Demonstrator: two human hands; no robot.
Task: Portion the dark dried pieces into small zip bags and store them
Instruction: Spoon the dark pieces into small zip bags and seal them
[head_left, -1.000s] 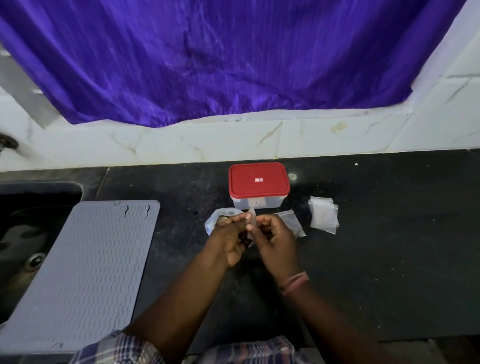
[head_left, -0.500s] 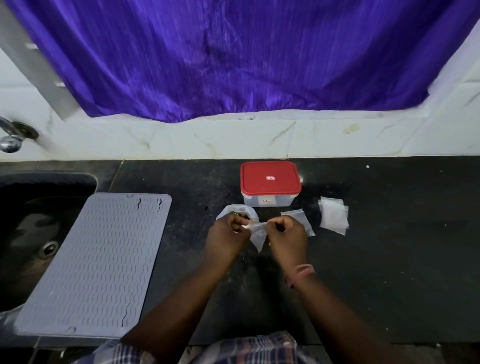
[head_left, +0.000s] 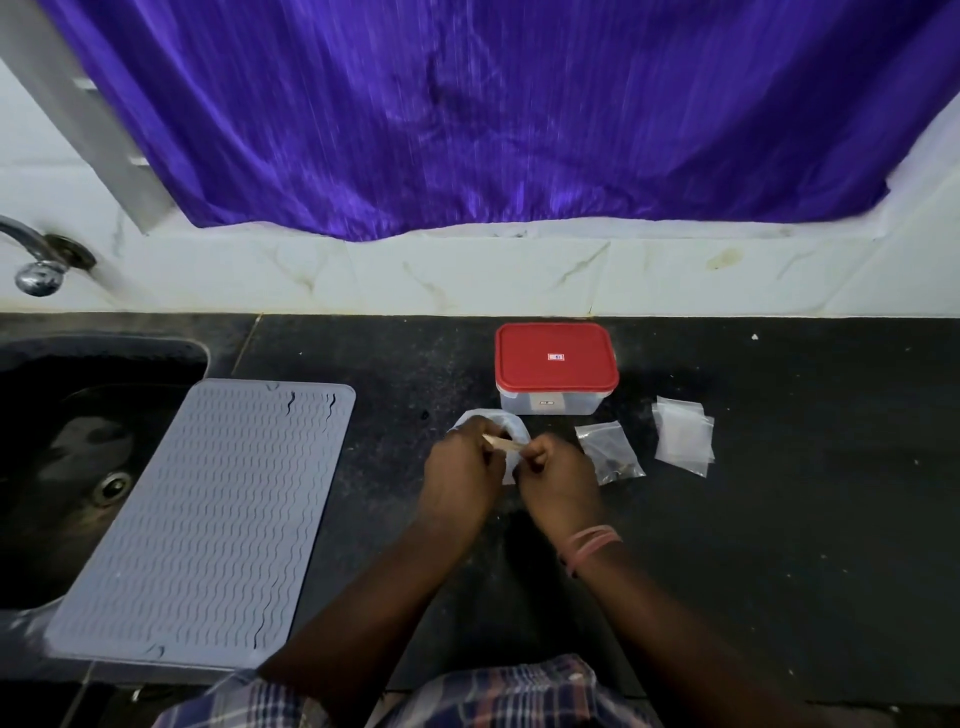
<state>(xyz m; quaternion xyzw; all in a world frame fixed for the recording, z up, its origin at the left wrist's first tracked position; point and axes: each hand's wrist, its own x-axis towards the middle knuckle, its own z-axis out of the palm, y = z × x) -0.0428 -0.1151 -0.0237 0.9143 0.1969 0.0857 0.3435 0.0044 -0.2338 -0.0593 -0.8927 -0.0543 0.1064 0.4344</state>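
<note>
Both hands are together over the dark counter (head_left: 779, 519), just in front of the red-lidded box (head_left: 556, 364). The left hand (head_left: 457, 475) and right hand (head_left: 558, 480) each pinch an end of the top strip of a small clear bag (head_left: 511, 457), holding it stretched between them; most of the bag is hidden behind the fingers, so what is in it cannot be told. Behind the left hand, nearer the box's left corner, a white crumpled bit of plastic (head_left: 488, 418) peeks out, and I cannot tell what it holds.

Just to the right of the right hand, in front of the box's right corner, a filled bag (head_left: 610, 452) lies flat with dark pieces showing through it. Further right of the box sits a small stack of empty bags (head_left: 683, 436). The box itself is closed, set near the white tiled wall (head_left: 467, 280).

Well left of the box a grey ridged mat (head_left: 208, 519) lies partly over the sink (head_left: 78, 467), with a tap (head_left: 36, 260) above it. A purple curtain (head_left: 467, 114) hangs behind the box.
</note>
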